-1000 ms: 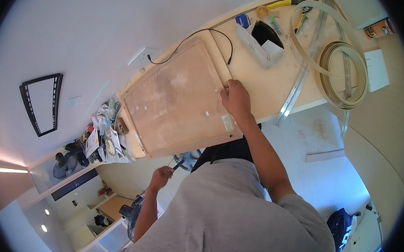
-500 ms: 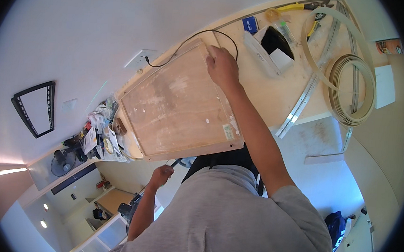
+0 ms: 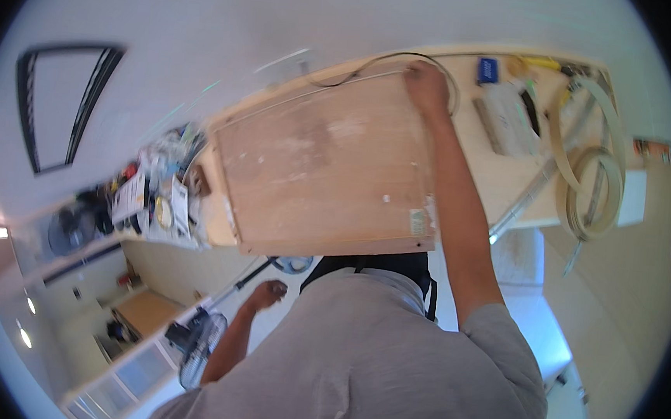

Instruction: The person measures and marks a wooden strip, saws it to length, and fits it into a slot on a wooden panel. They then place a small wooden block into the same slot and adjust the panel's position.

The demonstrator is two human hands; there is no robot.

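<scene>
A framed wooden panel with a low raised rim lies on the worktable, its near edge close to my waist. My right hand reaches across to its far right corner. The fingers close over the rim there, partly hidden by the back of the hand. Along the far rim a thin pale edge runs up to my fingers. My left hand hangs low beside my body, away from the panel. Its fingers are curled, and whatever they may hold is too small to make out. A standing fan is near that hand.
Right of the panel lie a white box, a small blue box, metal strips and a coil of pale edging. A black cable loops behind the panel. Bags and papers clutter the left end.
My view has turned, so the table sits straighter and farther right. My right hand is now at the panel's far corner rather than along its right side. My left hand is lower, farther from the panel.
</scene>
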